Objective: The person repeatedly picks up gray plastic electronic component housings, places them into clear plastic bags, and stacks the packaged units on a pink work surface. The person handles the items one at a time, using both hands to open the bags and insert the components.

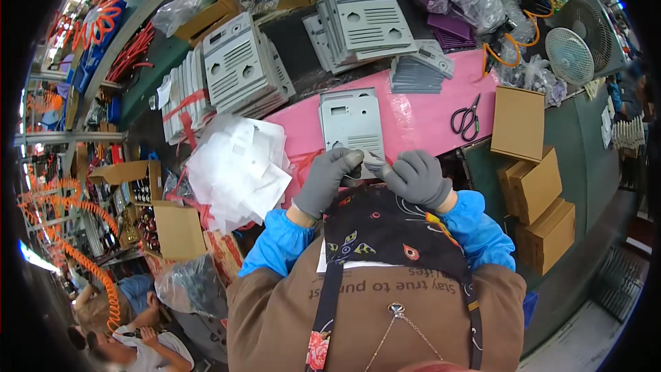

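A light grey plastic panel with slots and cutouts lies on the pink sheet in front of me. Over its near edge, my left hand in a grey glove is closed, thumb and fingers pinched together. My right hand, gloved alike, pinches from the other side. Between them is a small thin pale piece, partly hidden by the fingers; its kind is not clear. To the left lies a loose pile of translucent white sheets. Black-handled scissors rest to the right.
Stacks of grey panels and more panels stand at the back. Brown cardboard boxes sit at the right, near a fan. An orange coiled hose hangs at the left, where another person sits.
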Motion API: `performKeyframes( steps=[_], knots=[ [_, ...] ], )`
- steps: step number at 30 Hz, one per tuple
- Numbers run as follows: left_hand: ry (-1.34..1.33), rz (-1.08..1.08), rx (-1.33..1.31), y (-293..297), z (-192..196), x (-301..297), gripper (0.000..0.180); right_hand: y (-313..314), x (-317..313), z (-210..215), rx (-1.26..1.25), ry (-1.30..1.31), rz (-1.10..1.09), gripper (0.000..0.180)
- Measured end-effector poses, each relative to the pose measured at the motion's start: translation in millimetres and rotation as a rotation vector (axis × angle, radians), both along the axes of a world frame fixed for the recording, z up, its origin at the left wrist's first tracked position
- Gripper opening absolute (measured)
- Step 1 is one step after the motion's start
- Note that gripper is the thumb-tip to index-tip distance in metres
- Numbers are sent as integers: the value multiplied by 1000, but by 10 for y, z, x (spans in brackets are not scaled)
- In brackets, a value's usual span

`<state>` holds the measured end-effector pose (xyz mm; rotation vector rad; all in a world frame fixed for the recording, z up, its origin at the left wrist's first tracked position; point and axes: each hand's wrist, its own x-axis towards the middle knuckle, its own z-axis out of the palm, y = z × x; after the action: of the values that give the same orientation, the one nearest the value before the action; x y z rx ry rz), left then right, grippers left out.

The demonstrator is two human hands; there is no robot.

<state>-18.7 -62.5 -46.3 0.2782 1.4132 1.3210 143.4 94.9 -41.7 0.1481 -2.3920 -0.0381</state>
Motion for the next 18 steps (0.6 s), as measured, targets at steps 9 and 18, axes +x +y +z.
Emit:
performKeyframes(
  steps=[9,18],
  knots=[
    [78,7,-104,47,73,-343,29,85,-239,-131,-1054,-165,130,17],
    [-51,150,-59,-71,-110,-540,24,152,-134,-508,-2170,-508,-527,42]
  ],
)
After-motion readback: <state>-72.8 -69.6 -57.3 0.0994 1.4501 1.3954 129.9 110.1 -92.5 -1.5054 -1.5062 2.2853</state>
